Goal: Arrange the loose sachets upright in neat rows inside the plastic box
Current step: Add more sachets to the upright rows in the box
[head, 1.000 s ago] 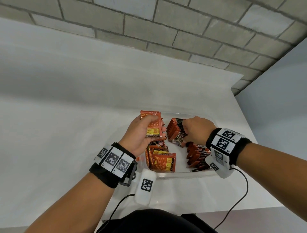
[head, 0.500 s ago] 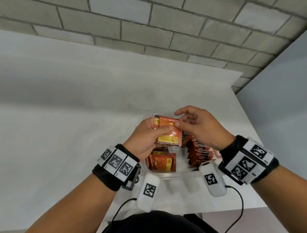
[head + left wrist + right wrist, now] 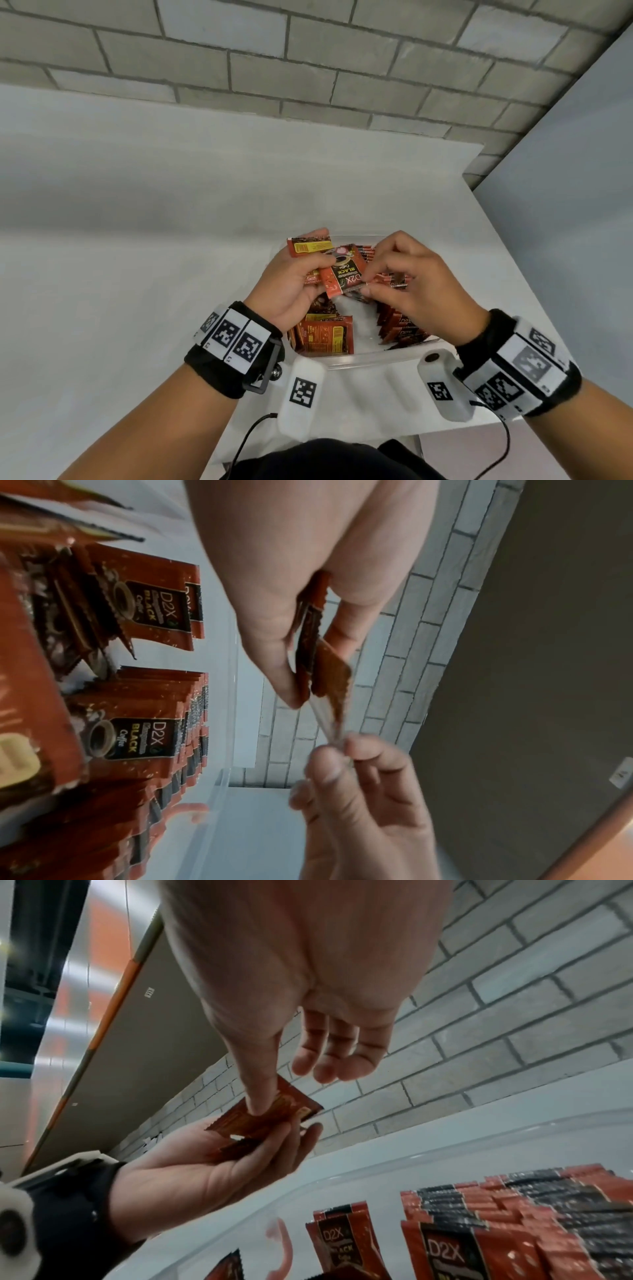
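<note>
Above the clear plastic box point(image 3: 359, 359) both hands share one sachet point(image 3: 344, 270); the left hand point(image 3: 291, 284) grasps a small bundle with it, the right hand point(image 3: 411, 284) pinches its near edge; rows of sachets point(image 3: 400, 329) stand upright inside the box.

Grey brick wall point(image 3: 308, 61) behind a white table point(image 3: 137, 240)

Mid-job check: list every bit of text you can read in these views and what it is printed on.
"D2X" and "BLACK", "Coffee" under them: on the sachet pinched by both hands, upside down in the head view.
"D2X", "BLACK", "Coffee": on the front sachets of the upright rows in the plastic box.
Small line between "D2X" and "BLACK": too blurred.
Yellow panel print on the back-facing sachets: too small.
Wristband markers: patterns only, no words.
</note>
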Tool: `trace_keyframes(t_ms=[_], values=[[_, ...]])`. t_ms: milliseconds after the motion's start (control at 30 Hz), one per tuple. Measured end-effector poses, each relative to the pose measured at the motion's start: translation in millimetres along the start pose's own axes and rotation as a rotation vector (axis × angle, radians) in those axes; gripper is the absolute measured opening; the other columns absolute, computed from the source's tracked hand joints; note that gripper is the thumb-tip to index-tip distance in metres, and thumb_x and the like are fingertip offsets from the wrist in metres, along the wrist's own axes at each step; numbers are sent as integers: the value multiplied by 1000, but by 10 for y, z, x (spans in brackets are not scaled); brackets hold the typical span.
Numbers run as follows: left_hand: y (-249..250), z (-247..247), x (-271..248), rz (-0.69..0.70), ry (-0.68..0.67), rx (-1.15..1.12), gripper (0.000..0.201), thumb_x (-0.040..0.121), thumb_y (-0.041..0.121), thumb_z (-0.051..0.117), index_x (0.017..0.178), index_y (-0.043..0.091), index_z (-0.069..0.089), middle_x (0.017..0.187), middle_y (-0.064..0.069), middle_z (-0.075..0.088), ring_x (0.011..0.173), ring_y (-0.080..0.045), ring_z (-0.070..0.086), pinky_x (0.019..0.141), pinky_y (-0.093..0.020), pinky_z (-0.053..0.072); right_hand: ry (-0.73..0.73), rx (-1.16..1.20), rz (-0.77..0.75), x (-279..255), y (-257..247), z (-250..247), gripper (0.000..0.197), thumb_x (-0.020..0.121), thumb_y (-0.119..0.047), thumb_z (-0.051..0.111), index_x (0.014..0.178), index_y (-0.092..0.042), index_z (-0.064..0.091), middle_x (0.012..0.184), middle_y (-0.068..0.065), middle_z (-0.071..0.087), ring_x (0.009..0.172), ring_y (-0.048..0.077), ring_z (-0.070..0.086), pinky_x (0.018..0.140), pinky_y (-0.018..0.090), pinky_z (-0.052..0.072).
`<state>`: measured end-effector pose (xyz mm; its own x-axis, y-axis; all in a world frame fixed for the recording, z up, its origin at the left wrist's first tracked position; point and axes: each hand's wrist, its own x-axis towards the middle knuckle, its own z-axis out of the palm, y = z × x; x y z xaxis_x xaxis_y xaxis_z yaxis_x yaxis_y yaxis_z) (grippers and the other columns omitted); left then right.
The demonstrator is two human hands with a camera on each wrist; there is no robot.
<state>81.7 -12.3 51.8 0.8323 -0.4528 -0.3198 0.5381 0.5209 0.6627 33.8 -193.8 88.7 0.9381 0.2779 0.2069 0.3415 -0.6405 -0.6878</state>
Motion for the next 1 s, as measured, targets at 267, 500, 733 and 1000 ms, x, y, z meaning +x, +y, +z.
trace_keyframes(t_ms=[267, 500, 733, 1000], values=[[22, 9, 13, 148, -14, 26, 53, 83, -17, 52, 126, 15, 54, 104, -11, 71, 92, -23, 70, 75, -34, 59, -99, 441, 577, 47, -29, 50, 27, 85, -13, 66, 109, -18, 54, 94, -4, 68, 74, 11, 66, 63, 25, 53], [19, -14, -10, 123, -21, 67, 45, 82, -10, 58, 121, 12, 58, 103, -12, 70, 92, -24, 68, 80, -38, 58, 11, 649, 652, 159, -20, 58, 11, 87, -1, 61, 96, -8, 57, 68, 4, 69, 59, 14, 64, 54, 25, 53], [4, -90, -22, 87, 29, 184, 36, 81, -4, 65, 112, 13, 60, 102, -11, 72, 92, -25, 71, 73, -37, 59, 97, 683, 659, 172, -5, 54, 6, 90, -3, 58, 93, -8, 61, 74, 2, 67, 59, 11, 63, 52, 24, 56], [-24, -50, -21, -21, 1, 315, 34, 77, -6, 70, 107, 8, 61, 96, -13, 73, 85, -28, 71, 70, -34, 60, 96, 321, 483, 280, -40, -63, 16, 90, -6, 60, 93, -19, 68, 88, 9, 68, 70, 9, 63, 59, 20, 52]])
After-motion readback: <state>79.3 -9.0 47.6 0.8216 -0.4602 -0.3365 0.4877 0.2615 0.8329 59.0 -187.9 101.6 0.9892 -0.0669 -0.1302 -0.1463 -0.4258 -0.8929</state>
